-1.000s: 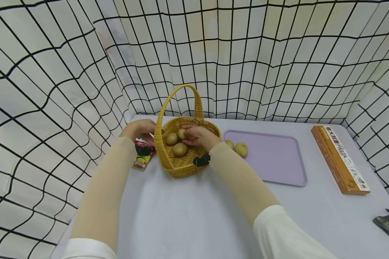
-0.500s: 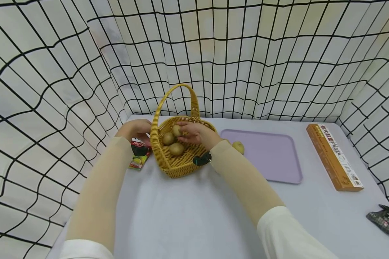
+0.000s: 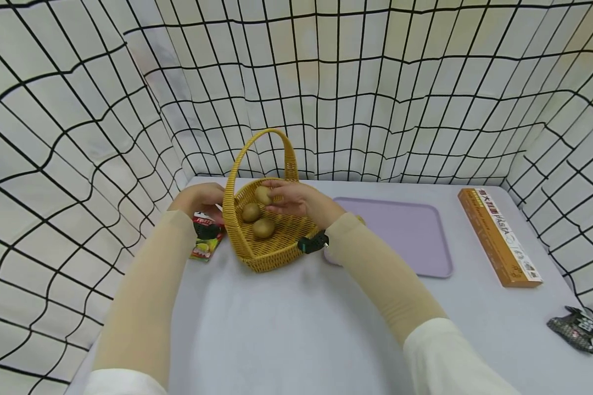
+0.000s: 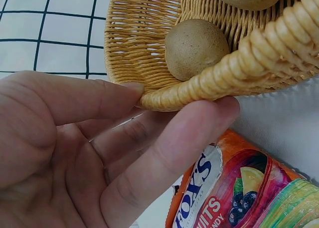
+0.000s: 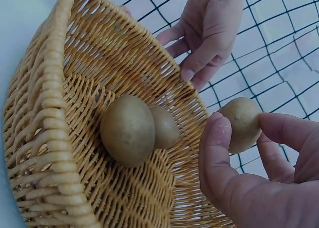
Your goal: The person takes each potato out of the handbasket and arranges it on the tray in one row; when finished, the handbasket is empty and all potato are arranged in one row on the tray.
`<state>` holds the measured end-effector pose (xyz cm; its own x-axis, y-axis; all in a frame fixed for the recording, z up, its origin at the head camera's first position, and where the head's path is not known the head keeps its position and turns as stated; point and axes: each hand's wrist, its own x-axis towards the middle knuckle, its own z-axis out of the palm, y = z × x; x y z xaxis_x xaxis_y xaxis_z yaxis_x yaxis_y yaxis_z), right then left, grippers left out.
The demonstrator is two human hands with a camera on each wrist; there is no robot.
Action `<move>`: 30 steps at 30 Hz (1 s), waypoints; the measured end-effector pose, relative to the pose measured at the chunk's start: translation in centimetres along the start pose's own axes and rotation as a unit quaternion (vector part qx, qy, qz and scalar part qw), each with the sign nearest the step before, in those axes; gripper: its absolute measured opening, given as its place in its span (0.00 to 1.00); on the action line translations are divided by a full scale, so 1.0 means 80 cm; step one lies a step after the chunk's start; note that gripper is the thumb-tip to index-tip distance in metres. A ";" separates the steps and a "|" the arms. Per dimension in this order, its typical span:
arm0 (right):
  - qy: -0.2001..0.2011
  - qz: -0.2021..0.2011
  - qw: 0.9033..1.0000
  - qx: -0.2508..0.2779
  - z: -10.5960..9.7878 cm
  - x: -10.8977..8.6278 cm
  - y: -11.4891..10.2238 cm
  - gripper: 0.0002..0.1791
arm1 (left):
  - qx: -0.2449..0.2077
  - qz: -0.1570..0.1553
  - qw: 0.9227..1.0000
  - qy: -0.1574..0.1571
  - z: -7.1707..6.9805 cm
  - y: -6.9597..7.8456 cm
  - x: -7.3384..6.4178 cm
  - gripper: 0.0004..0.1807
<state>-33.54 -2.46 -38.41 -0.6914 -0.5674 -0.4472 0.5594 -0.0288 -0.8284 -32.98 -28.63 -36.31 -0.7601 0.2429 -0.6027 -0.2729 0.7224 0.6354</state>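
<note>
My left hand [image 3: 197, 200] pinches the rim of a yellow wicker basket [image 3: 272, 260] at its left side, thumb on one face and fingers on the other. With thumb and fingertips my right hand [image 3: 296, 200] holds a brown kiwi [image 5: 244, 123] at the back of the basket, close over its rim in the right wrist view. Two more kiwis lie in the basket, a larger one [image 3: 263, 227] in front and another [image 3: 250, 212] behind it. Beneath my left hand is a colourful fruit candy packet [image 4: 224, 188], partly covered in the head view.
A lilac tray [image 3: 400, 236] lies right of the basket, with a sliver of yellowish fruit [image 3: 361, 219] showing past my right forearm. Farther right are an orange pasta box [image 3: 499, 238] and a dark crinkled packet [image 3: 578, 329]. Black netting [image 3: 316, 99] surrounds the table's back and sides.
My right hand has raised the pinched kiwi slightly away from the other two. The head view has turned a little to the right. My left hand keeps its grip on the basket.
</note>
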 end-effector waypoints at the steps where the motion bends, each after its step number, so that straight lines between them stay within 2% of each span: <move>1: -0.003 -0.003 1.000 -0.002 0.000 -0.003 -0.001 0.26 | 0.000 0.000 1.000 -0.002 0.000 0.000 0.000 0.22; 13: -0.040 -0.018 0.999 -0.024 -0.014 -0.041 -0.008 0.28 | -0.020 -0.010 1.000 -0.010 -0.004 -0.003 0.008 0.23; 21: -0.039 -0.024 0.999 -0.026 -0.028 -0.067 -0.012 0.27 | -0.010 -0.009 1.000 -0.011 -0.005 -0.004 0.005 0.23; 30: -0.047 -0.035 0.996 -0.061 -0.051 -0.098 -0.012 0.28 | 0.006 0.000 1.000 -0.002 -0.003 -0.001 0.005 0.24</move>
<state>-30.54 5.36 -35.53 -0.6777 -0.6420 -0.3584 0.4479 0.0262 -0.8937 -33.42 -28.77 -36.51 -0.7575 0.2457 -0.6048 -0.2661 0.7298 0.6298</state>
